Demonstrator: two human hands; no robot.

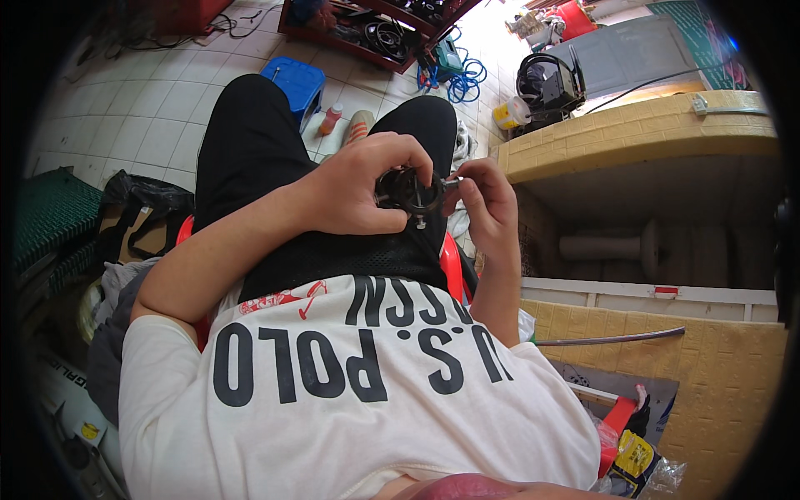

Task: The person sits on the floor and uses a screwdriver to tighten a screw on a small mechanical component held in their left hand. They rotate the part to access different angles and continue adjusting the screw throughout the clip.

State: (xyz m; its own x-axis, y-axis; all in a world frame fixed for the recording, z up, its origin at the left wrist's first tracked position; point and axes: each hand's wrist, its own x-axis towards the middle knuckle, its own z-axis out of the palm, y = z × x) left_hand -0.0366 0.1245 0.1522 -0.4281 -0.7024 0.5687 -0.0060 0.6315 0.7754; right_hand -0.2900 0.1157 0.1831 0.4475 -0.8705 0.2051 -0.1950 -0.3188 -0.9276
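Above my lap, my left hand is closed around a dark ring-shaped metal part with silver screws around its rim. Its thumb and fingers grip the part's left side. One silver bolt sticks out at the ring's near side. Another silver screw points out to the right, and my right hand pinches it between thumb and fingertips. How deep the screws sit in the ring is too small to tell.
A blue stool and a pink bottle stand on the tiled floor ahead. Beyond are a red cart and a coiled blue hose. To the right runs a yellow padded counter with a recess; a metal rod lies nearer.
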